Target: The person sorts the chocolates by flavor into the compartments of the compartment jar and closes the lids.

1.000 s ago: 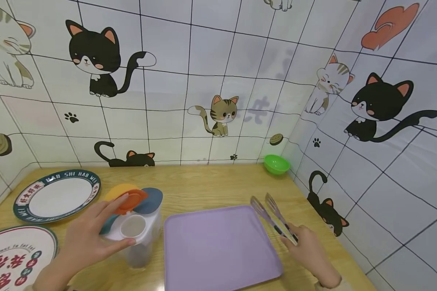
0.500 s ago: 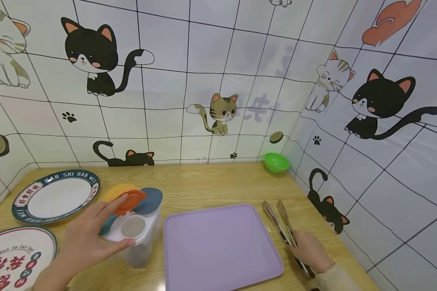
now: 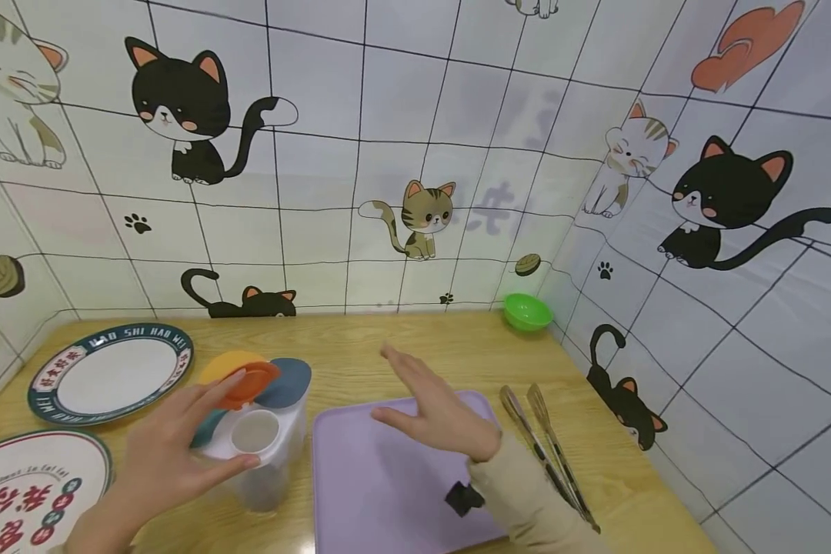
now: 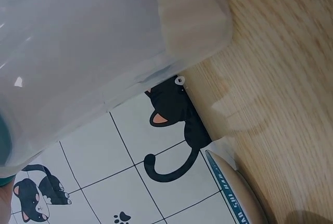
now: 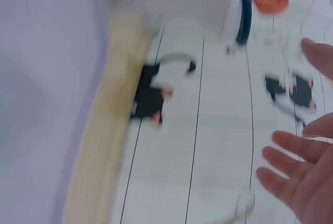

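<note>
A translucent storage canister (image 3: 266,485) with several flip lids, in yellow, blue, teal and orange, stands left of the lilac tray (image 3: 388,492). My left hand (image 3: 159,458) holds its top, fingers on the raised orange lid (image 3: 259,382) and thumb at the rim of the round opening (image 3: 255,431). The left wrist view shows mostly the canister's side (image 4: 88,52). Over the tray, my right hand (image 3: 432,408) reaches toward the canister with fingers extended, holding nothing. Metal tongs (image 3: 547,446) lie on the table right of the tray.
Two plates lie at the left: a green-rimmed white one (image 3: 114,373) behind, and a printed one (image 3: 35,492) in front. At the back right corner sits a green bowl (image 3: 528,312). Cat-patterned walls (image 3: 318,177) bound the wooden table (image 3: 388,331) at the back and right.
My right hand first moved the tongs rightward, off the tray's edge, and let them go on the table. It then moved left over the tray. My left hand kept its place.
</note>
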The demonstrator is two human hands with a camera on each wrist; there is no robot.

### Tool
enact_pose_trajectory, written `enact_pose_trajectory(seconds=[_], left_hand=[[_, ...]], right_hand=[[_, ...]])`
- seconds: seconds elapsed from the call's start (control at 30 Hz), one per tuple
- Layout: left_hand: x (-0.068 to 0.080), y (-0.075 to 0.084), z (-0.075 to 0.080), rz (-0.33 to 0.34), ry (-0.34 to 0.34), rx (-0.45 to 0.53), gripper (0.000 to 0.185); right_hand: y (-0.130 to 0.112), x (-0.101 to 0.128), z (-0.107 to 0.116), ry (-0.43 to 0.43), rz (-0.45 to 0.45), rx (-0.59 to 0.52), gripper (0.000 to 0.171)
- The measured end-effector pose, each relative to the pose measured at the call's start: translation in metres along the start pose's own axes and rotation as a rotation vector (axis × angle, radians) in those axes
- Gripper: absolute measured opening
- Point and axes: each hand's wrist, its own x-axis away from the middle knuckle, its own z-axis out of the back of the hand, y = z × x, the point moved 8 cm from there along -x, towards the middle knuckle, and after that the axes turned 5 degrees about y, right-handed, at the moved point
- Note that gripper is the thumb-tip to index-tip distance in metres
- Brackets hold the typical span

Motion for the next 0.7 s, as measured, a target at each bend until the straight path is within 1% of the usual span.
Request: enact_pose_trajectory(seconds=[0.07,0.17,0.27,0.33,0.4,0.43,0.5,0.57,0.6,0.63,0.67,0.7], left_hand=[[-0.001,0.000,-0.002,-0.008,0.006,0.015,0.097],[-0.001,0.003,-0.004,-0.039,0.020,0.034,0.096],[0.000,0.004,-0.005,-0.055,0.019,0.048,0.096],[0.001,0.004,-0.007,-0.051,0.004,0.051,0.095],[0.002,0.002,-0.007,-0.045,-0.003,0.057,0.096],[0.002,0.002,-0.006,-0.052,0.011,0.057,0.097],[0.003,-0.001,-0.003,-0.043,0.024,0.045,0.102],[0.004,-0.003,0.000,-0.025,0.029,0.029,0.106],[0.003,-0.004,0.001,-0.019,0.020,0.023,0.106],[0.003,-0.004,0.002,-0.016,0.013,0.014,0.103],[0.003,-0.005,0.002,-0.004,-0.012,0.016,0.096],[0.002,-0.005,0.002,-0.006,-0.023,0.033,0.088]], right_hand=[[-0.027,-0.027,-0.016,-0.029,0.105,-0.034,0.080],[-0.056,-0.052,-0.044,-0.132,0.216,-0.070,0.080],[-0.069,-0.059,-0.067,-0.205,0.286,-0.026,0.084],[-0.070,-0.060,-0.075,-0.205,0.321,-0.001,0.088],[-0.069,-0.059,-0.079,-0.189,0.336,-0.022,0.091],[-0.070,-0.060,-0.080,-0.178,0.351,-0.040,0.092],[-0.070,-0.060,-0.082,-0.176,0.368,-0.098,0.093],[-0.069,-0.061,-0.084,-0.182,0.365,-0.140,0.088],[-0.069,-0.062,-0.085,-0.182,0.362,-0.146,0.085],[-0.067,-0.062,-0.086,-0.186,0.342,-0.156,0.080],[-0.066,-0.062,-0.087,-0.192,0.316,-0.177,0.075],[-0.064,-0.062,-0.088,-0.196,0.294,-0.190,0.070]])
